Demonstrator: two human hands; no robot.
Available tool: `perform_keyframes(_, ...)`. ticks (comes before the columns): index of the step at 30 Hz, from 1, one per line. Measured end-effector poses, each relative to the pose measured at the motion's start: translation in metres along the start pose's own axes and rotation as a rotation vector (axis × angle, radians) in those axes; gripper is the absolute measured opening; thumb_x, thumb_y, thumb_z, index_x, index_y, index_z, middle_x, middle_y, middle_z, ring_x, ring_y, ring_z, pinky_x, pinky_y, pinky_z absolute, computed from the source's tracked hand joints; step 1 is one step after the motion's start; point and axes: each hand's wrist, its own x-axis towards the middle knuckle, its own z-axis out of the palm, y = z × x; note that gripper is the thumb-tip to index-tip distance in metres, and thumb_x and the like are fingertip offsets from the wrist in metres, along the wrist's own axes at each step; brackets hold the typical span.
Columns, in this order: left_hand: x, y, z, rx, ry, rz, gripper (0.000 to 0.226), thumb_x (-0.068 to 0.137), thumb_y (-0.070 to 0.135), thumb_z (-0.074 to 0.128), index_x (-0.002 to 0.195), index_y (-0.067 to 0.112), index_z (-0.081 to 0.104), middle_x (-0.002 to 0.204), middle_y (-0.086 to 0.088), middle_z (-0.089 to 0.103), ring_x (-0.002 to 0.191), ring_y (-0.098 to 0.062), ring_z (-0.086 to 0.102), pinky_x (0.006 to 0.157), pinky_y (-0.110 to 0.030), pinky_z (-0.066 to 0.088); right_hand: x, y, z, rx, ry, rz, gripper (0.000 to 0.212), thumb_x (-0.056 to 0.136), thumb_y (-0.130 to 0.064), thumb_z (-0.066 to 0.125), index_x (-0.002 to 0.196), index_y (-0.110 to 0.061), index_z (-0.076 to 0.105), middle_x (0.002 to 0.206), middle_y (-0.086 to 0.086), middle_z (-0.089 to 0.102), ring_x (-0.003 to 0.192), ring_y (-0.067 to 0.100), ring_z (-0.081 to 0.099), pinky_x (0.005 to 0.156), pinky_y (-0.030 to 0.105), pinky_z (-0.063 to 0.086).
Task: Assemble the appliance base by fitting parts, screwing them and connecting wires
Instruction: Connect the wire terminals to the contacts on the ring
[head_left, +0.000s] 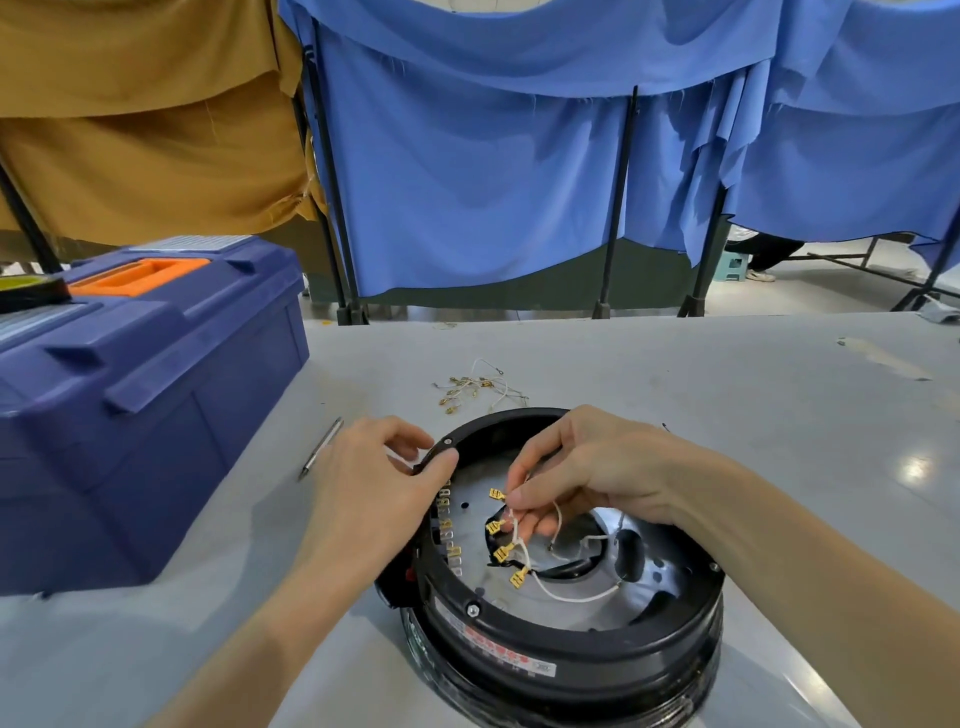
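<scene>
The round black appliance base (571, 644) lies open side up on the grey table, showing a silver metal plate inside. White wires (566, 592) with brass spade terminals (501, 553) run across the plate. My right hand (587, 467) reaches into the base and pinches a bundle of these white wires between thumb and fingers. My left hand (374, 483) grips the base's left rim, thumb on top of the black ring. A row of metal tabs (449, 525) lines the inner left wall.
A blue toolbox (130, 395) with an orange handle stands at the left. A thin metal pen-like tool (322, 447) lies beside my left hand. Several loose wires with brass terminals (478, 387) lie behind the base. Blue and tan curtains hang beyond the table's far edge.
</scene>
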Motion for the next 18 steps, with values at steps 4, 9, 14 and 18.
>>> perform_keyframes(4,-0.006,-0.003,0.006,-0.177,0.03,-0.097,0.011,0.073,0.031,0.082,0.072,0.027,0.071,0.065,0.009,0.068,0.063,-0.004,0.065,0.063,-0.022,0.049,0.013,-0.006,0.005,-0.049,0.016,0.049,0.006,0.079,0.008,0.072,0.08,0.002,0.071,0.082,0.025,0.073,0.061,0.021,0.071,0.052,0.019,0.051)
perform_keyframes(9,-0.017,-0.013,0.007,-0.382,0.061,-0.123,0.017,0.08,0.019,0.076,0.071,0.033,0.073,0.074,0.012,0.073,0.071,-0.001,0.068,0.071,-0.021,0.05,0.027,-0.012,0.011,-0.117,-0.005,0.129,0.009,0.076,0.009,0.073,0.082,0.003,0.071,0.072,0.02,0.072,0.053,0.017,0.067,0.046,0.017,0.046)
perform_keyframes(14,-0.029,-0.014,0.011,-0.463,0.138,-0.109,0.01,0.078,0.016,0.078,0.079,0.026,0.076,0.084,0.005,0.072,0.073,-0.004,0.069,0.069,-0.015,0.052,0.035,-0.017,0.012,-0.161,0.014,0.152,0.017,0.075,0.01,0.075,0.089,0.002,0.069,0.074,0.02,0.073,0.057,0.019,0.069,0.047,0.018,0.047)
perform_keyframes(18,-0.03,-0.013,0.009,-0.524,0.166,-0.137,0.011,0.072,0.019,0.084,0.078,0.021,0.076,0.078,0.002,0.073,0.07,-0.003,0.069,0.064,-0.009,0.05,0.039,-0.018,0.012,-0.189,0.043,0.153,0.014,0.073,0.01,0.075,0.082,-0.001,0.072,0.076,0.022,0.072,0.062,0.022,0.07,0.048,0.019,0.048)
